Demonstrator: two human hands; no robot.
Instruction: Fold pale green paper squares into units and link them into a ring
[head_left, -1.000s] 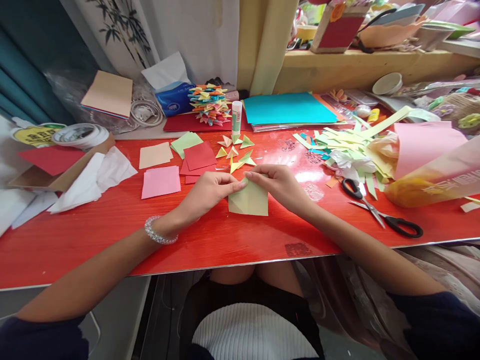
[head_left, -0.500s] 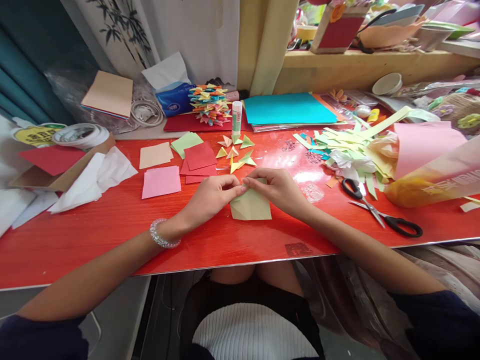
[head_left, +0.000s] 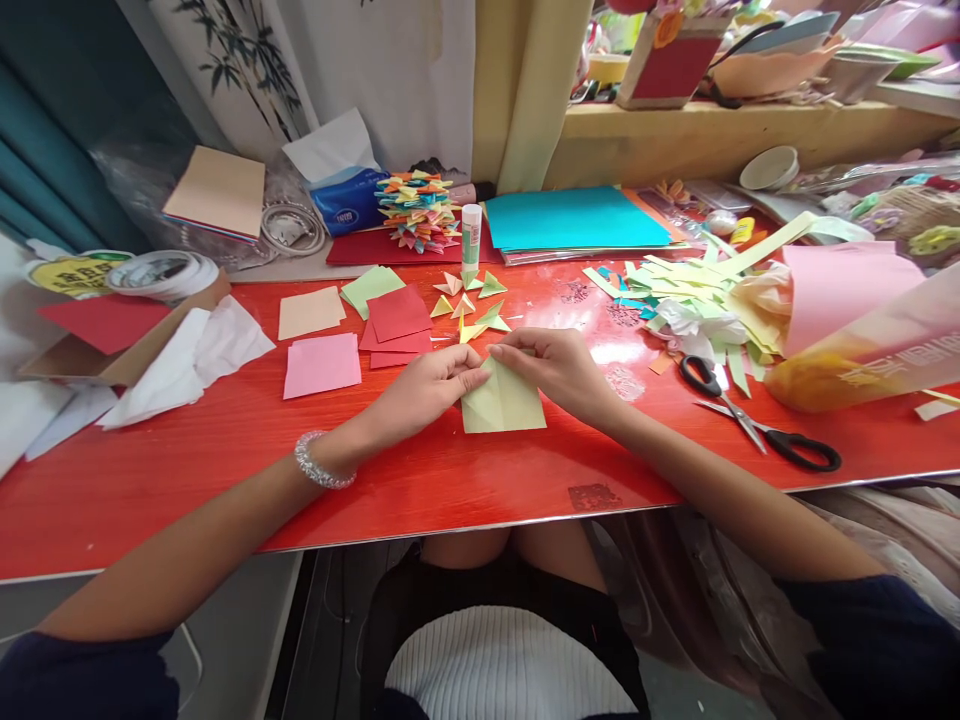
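Currently, left hand [head_left: 431, 392] and right hand [head_left: 561, 370] are pinching the pale-green paper sheet [head_left: 507, 405] at its far edge, just over the counter [head_left: 420, 495]. Uneven pulling could be skewing a crease or tearing it; a loosening pinch could be letting it slip. Glossy red counter is catching glare; paper strips [head_left: 679, 275] are lying near scissors [head_left: 750, 428], right side; teal curtain [head_left: 41, 150] is hanging far left.

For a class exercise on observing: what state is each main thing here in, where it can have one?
Held paper, creased
Left grip, pinching held paper
Right grip, pinching held paper
Scissors, open
Glue stick, upright
Tissue pack, open
Small triangles, folded
Pink sheets, stacked
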